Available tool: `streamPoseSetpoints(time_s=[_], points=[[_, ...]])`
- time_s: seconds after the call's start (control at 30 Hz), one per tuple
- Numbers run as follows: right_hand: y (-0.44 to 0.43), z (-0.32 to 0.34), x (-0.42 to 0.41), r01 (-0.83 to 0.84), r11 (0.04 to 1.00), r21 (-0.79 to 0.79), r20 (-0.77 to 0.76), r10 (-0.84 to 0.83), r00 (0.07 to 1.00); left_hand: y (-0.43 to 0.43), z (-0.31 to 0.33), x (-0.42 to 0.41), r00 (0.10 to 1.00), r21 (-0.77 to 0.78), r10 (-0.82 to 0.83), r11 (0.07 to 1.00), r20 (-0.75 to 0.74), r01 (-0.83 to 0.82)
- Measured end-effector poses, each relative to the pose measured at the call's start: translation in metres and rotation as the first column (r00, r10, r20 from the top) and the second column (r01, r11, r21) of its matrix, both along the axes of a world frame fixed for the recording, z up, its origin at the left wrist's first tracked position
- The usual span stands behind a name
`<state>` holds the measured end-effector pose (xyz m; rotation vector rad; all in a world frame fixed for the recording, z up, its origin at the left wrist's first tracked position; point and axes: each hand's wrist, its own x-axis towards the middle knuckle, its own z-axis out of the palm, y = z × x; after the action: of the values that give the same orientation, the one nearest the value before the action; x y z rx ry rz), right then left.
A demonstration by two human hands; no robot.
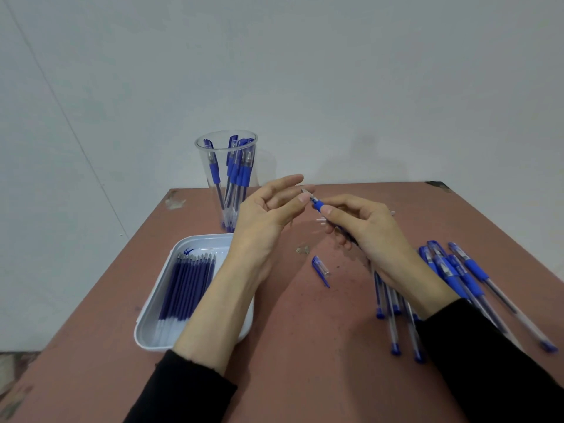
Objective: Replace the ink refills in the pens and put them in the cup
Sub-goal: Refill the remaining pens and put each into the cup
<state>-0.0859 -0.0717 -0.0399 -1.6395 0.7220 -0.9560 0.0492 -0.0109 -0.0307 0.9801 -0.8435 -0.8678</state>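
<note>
Reddish-brown tabletop (305, 361). Near left: white tray (139, 331) holding a row of blue refills (186, 288). Right: loose pile of pens (457, 279), capped. Far centre-left: clear cup (221, 166), upright, holding several capped pens. Above centre: right hand (369, 230) gripping uncapped pen (319, 205) by barrel; left hand (268, 212) pinching its tip between thumb and fingers. Below hands, flat on tabletop: detached blue cap (320, 270).

place: plain workroom | cues: scuffed reddish-brown table (305, 346), bare grey wall (305, 71) behind it
</note>
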Motion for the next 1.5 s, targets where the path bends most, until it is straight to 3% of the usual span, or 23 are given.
streamPoseSetpoints(time_s=[0.17, 0.33, 0.4, 0.47, 0.57, 0.67, 0.77, 1.23, 1.37, 1.5], points=[[0.001, -0.001, -0.001, 0.022, 0.999, -0.050, -0.019, -0.023, 1.000, 0.001, 0.001, 0.003, 0.987, 0.018, 0.139, 0.990, 0.084, -0.141], [-0.001, -0.001, 0.000, 0.089, 0.995, -0.045, -0.057, -0.092, 0.994, 0.002, 0.003, 0.008, 0.964, 0.012, 0.258, 0.966, 0.071, -0.259], [-0.003, -0.001, -0.001, 0.140, 0.990, -0.008, -0.045, -0.140, 0.989, 0.002, 0.002, 0.010, 0.940, 0.028, 0.277, 0.957, 0.198, -0.288], [-0.005, 0.000, -0.003, 0.173, 0.985, 0.017, -0.029, -0.173, 0.985, 0.001, -0.003, 0.011, 0.823, 0.045, 0.259, 0.945, 0.506, -0.325], [-0.006, 0.000, -0.005, 0.193, 0.981, 0.028, -0.023, -0.193, 0.981, -0.003, -0.012, 0.008, 0.490, 0.098, 0.113, 0.918, 0.865, -0.385], [-0.005, 0.000, -0.005, 0.190, 0.981, 0.026, -0.034, -0.189, 0.981, -0.004, -0.020, 0.005, 0.310, 0.151, -0.022, 0.903, 0.950, -0.401], [-0.004, 0.001, -0.004, 0.192, 0.981, 0.030, -0.040, -0.191, 0.981, -0.002, -0.022, 0.003, 0.267, 0.221, -0.126, 0.906, 0.955, -0.360], [-0.002, 0.001, -0.004, 0.175, 0.984, 0.042, -0.061, -0.172, 0.983, -0.001, -0.018, 0.005, 0.275, 0.266, -0.175, 0.902, 0.945, -0.341], [-0.003, 0.002, -0.002, 0.167, 0.986, 0.018, -0.063, -0.165, 0.984, 0.001, -0.011, 0.006, 0.419, 0.190, -0.032, 0.920, 0.908, -0.343], [-0.002, 0.002, -0.003, 0.126, 0.992, -0.023, -0.055, -0.127, 0.990, 0.001, -0.004, 0.002, 0.735, 0.126, 0.097, 0.962, 0.671, -0.243]])
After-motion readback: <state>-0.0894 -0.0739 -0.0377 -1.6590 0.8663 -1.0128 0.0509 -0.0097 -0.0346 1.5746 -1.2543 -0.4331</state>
